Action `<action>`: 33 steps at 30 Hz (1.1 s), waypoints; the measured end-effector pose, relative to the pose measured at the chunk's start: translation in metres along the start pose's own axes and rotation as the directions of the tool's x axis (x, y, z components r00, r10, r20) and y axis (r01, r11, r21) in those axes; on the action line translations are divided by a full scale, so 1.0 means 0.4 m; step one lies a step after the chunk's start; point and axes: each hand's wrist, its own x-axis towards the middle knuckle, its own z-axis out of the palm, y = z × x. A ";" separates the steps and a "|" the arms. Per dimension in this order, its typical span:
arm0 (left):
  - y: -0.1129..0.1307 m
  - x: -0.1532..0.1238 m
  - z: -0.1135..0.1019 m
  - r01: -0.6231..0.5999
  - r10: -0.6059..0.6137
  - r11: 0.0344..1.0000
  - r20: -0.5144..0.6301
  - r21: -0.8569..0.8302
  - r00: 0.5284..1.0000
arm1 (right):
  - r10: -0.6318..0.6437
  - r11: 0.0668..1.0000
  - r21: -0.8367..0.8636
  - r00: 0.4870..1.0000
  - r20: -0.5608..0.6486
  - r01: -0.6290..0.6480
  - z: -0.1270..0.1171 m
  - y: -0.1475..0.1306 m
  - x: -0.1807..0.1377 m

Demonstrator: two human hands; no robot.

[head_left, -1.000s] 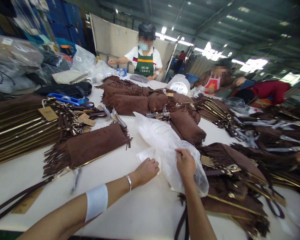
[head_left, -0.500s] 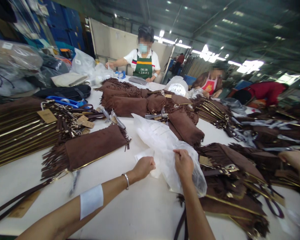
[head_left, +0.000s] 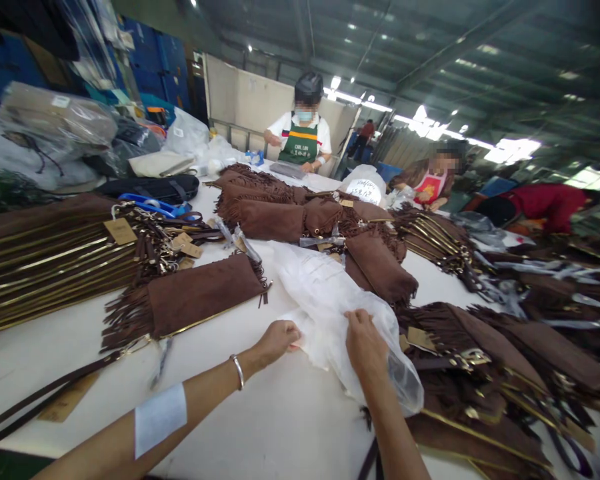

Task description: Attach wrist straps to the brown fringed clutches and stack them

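I see my left hand (head_left: pixel 276 339) curled with its fingertips pinching the near edge of the clear plastic bag (head_left: pixel 330 300), so its grip is narrow and closed on the plastic. My right hand (head_left: pixel 364 343) lies on top of the same bag, fingers bent and gathering the film, holding it as well. The bag lies crumpled on the white desk (head_left: pixel 280 427) straight ahead of me, stretching away from my hands toward the middle, with its right side draped against a heap of brown fringed bags (head_left: pixel 475 360). Just left of the plastic lies a single brown fringed suede bag (head_left: pixel 195 297) with a gold edge, flat on the desk and apart from my left hand. Farther left I make out a row of stacked brown bags (head_left: pixel 45 257) with gold trim and paper tags. At the far end of the desk a person in a green apron (head_left: pixel 300 137) stands, and a person in a red apron (head_left: pixel 433 177) is at the right.
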 end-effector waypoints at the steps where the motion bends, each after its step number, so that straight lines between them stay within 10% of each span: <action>1: 0.002 -0.006 -0.003 -0.007 0.007 1.000 -0.011 -0.005 1.000 | -0.034 0.999 -0.032 0.999 -0.010 0.033 0.000 -0.014 -0.010; 11: 0.030 -0.261 -0.168 -0.004 -0.021 0.983 -0.132 -0.183 0.991 | -0.302 0.952 -0.008 0.943 0.143 0.306 0.157 -0.128 -0.129; 17: 0.067 -0.499 -0.341 -0.056 -0.202 0.832 -0.395 -0.552 0.896 | -0.177 0.915 0.369 0.984 0.011 0.161 0.046 -0.238 -0.178; 19: 0.074 -0.564 -0.374 -0.125 -0.210 0.779 -0.442 -0.615 0.872 | -0.172 0.715 0.698 0.958 0.230 -0.039 -0.009 -0.350 -0.248; 21: 0.074 -0.625 -0.392 -0.202 -0.180 0.728 -0.466 -0.656 0.867 | -0.359 0.367 0.808 0.732 0.580 -0.461 -0.052 -0.485 -0.324; 23: 0.065 -0.685 -0.399 -0.233 -0.164 0.692 -0.463 -0.684 0.871 | -0.593 0.002 0.603 0.484 0.643 -0.798 -0.080 -0.616 -0.376; 27: 0.003 -0.813 -0.402 -0.218 -0.249 0.675 -0.495 -0.705 0.832 | -0.580 -0.408 0.434 0.596 0.556 -0.803 -0.092 -0.789 -0.384; 33: -0.144 -0.984 -0.448 -0.085 -0.485 0.666 -0.518 -0.741 0.704 | -0.444 -0.004 0.738 0.662 0.603 -0.675 -0.042 -0.883 -0.407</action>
